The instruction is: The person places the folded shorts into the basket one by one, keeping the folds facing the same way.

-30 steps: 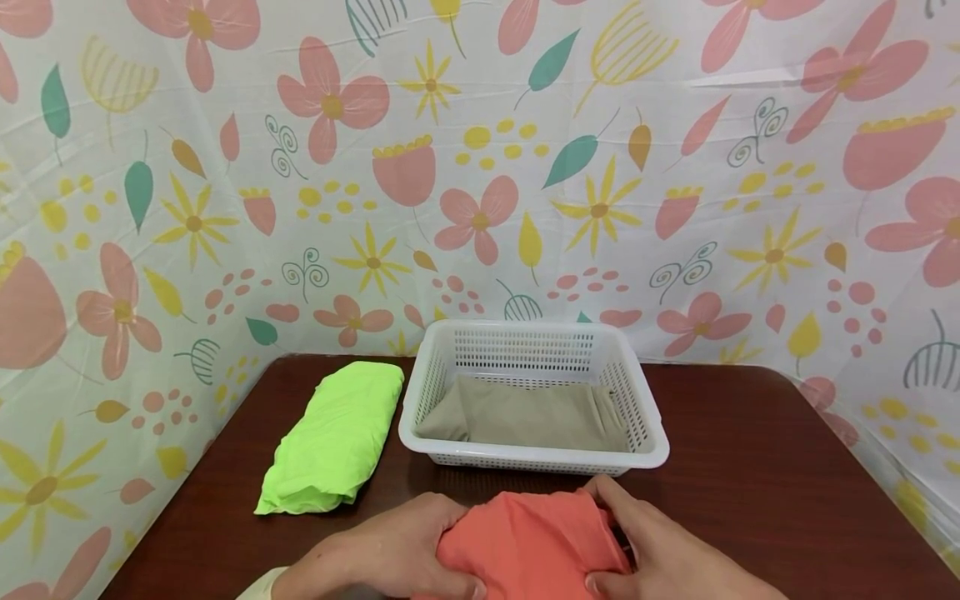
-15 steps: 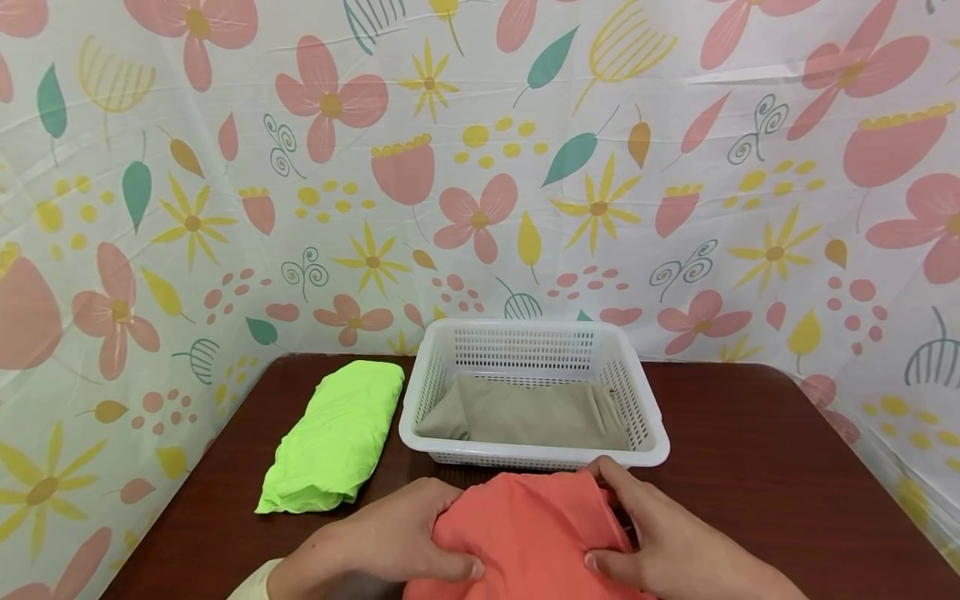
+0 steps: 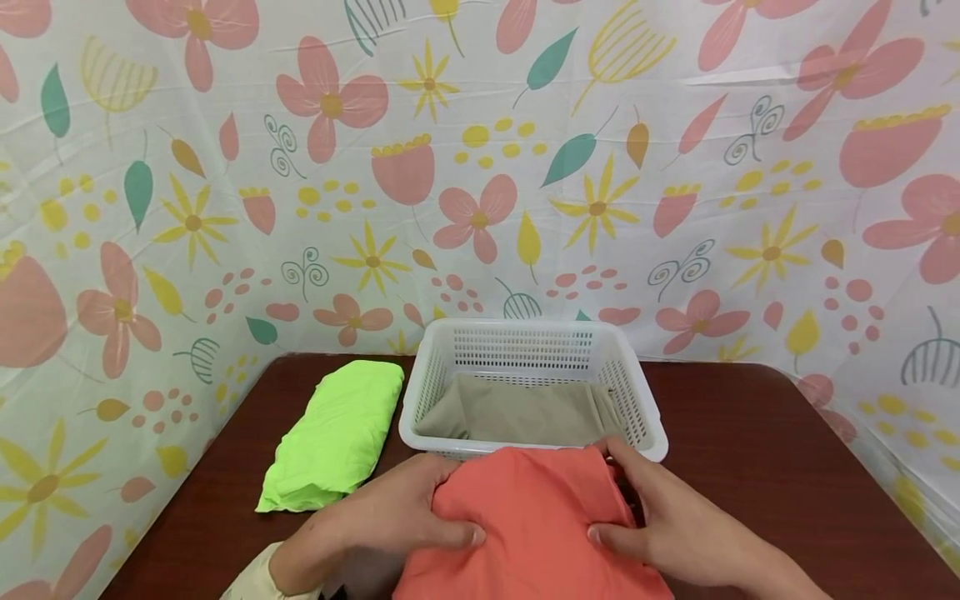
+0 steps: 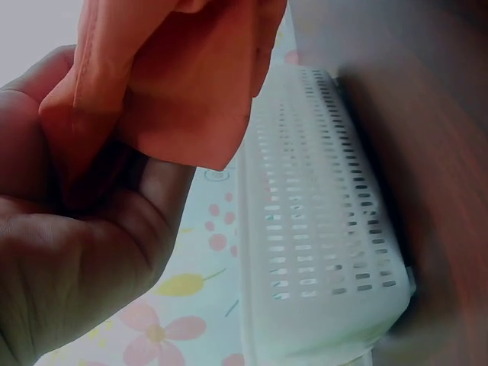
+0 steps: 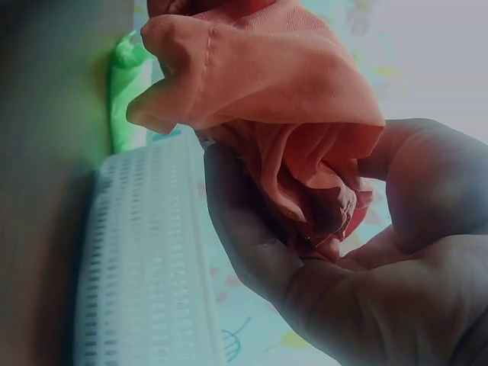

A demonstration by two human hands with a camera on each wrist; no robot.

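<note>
A folded coral-red cloth garment [image 3: 532, 525] is held between both hands in front of the basket. My left hand [image 3: 397, 508] grips its left side, thumb on top and fingers underneath. On the opposite side my right hand [image 3: 667, 517] holds it the same way. In the head view its far edge overlaps the front rim of a white plastic basket [image 3: 525, 329]. A folded grey-beige cloth [image 3: 525, 412] lies inside that basket. The right wrist view shows the loose folds of the coral garment [image 5: 282, 99] bunched between thumb and fingers.
A folded neon-green cloth [image 3: 333, 437] lies on the dark brown table [image 3: 750, 467] left of the basket. Behind the table hangs a white curtain [image 3: 480, 125] with printed flowers, which also runs along both sides.
Both hands have lifted the coral garment forward toward the basket, and more of it shows now. The green cloth, the basket and the beige cloth have stayed put.
</note>
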